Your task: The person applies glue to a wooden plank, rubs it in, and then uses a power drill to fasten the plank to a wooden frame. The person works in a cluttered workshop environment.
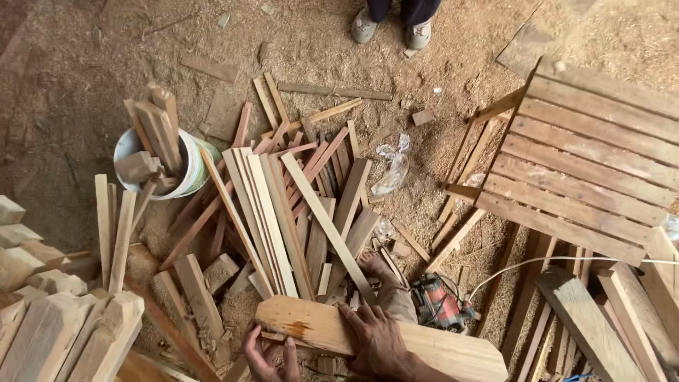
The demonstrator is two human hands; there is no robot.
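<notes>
A slatted wooden chair frame (587, 166) lies at two o'clock, assembled but bare. The heap of loose wooden slats (283, 212) at the centre is unsorted. At six o'clock a broad pale plank (424, 346) rests across the worker's lap, uncut as far as visible. The right hand (378, 339) presses flat on its top face; the left hand (265, 361) curls under its near edge. A power tool (440, 303) sits idle at five o'clock.
</notes>
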